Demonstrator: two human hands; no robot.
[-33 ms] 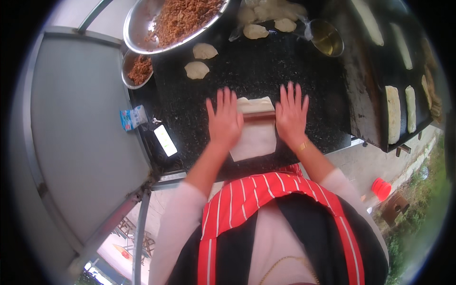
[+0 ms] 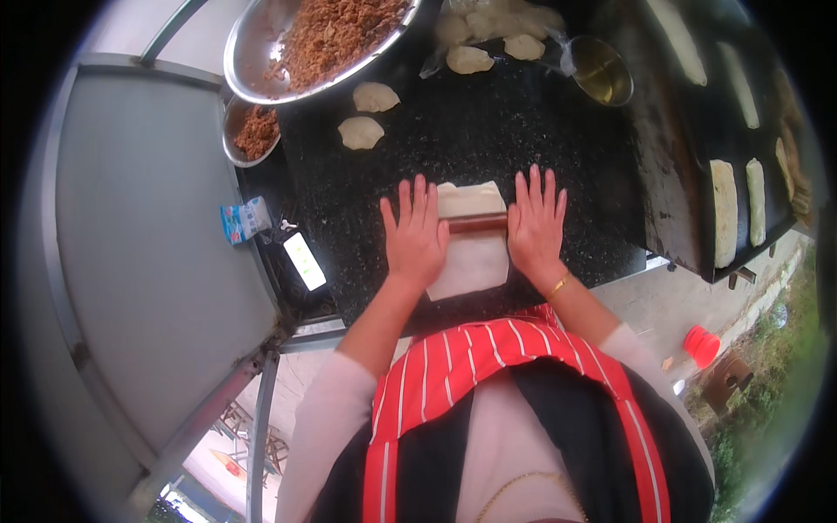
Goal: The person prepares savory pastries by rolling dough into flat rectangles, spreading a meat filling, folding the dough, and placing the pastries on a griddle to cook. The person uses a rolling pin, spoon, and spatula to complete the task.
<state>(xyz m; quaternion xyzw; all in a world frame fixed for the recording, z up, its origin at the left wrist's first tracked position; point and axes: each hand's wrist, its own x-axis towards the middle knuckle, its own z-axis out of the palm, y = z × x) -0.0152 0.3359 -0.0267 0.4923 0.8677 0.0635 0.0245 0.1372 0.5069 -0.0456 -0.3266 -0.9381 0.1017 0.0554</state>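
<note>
A reddish-brown rolling pin (image 2: 478, 224) lies across a pale, roughly rectangular dough sheet (image 2: 469, 268) on the black speckled worktop (image 2: 523, 131). My left hand (image 2: 416, 240) rests flat on the pin's left end, fingers stretched forward. On its right end lies my right hand (image 2: 536, 231), likewise flat with straight fingers. Both palms hide the pin's ends, and neither hand's fingers wrap around it. The dough's far edge shows beyond the pin, slightly uneven. Two flattened dough pieces (image 2: 361, 133) lie farther off to the left.
A large metal bowl (image 2: 253, 70) of reddish-brown crumbly filling stands at the far left, a smaller bowl (image 2: 231, 148) beside it. A phone (image 2: 304, 261) and blue packet (image 2: 234, 224) lie left. Far right are an oil cup (image 2: 602, 71) and a griddle with long dough strips (image 2: 724, 213).
Both hands and the rolling pin have shifted slightly toward me over the dough. The rest of the scene looks the same.
</note>
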